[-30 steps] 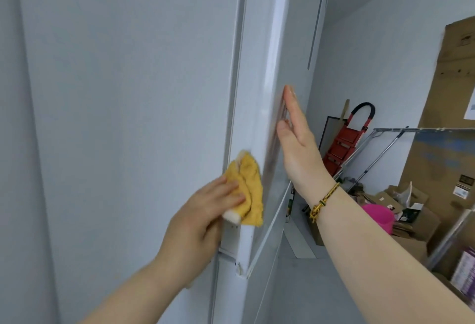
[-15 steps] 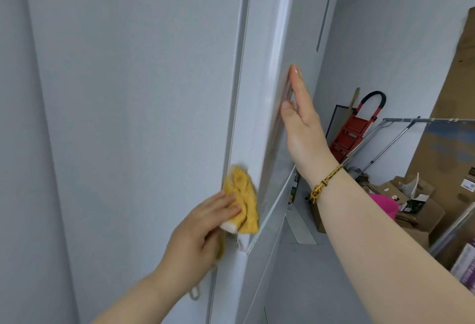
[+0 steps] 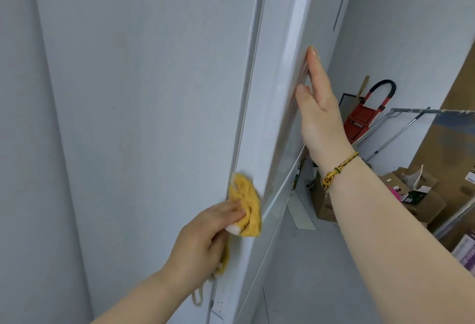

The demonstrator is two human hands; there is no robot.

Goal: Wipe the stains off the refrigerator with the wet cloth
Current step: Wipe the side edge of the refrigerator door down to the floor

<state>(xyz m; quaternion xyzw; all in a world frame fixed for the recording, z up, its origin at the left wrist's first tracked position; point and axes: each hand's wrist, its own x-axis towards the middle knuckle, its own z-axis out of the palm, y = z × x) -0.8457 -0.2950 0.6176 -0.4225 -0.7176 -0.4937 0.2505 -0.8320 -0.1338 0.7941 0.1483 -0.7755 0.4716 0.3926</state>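
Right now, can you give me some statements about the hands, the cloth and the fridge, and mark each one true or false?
1. The left hand grips a yellow cloth. True.
2. The cloth is pressed against the fridge. True.
3. The right hand holds a second cloth. False: it lies flat on the fridge with straight fingers and holds nothing.
4. A bracelet is on the left wrist. False: it is on the right wrist.
5. A red ladder stands in the background on the right. True.
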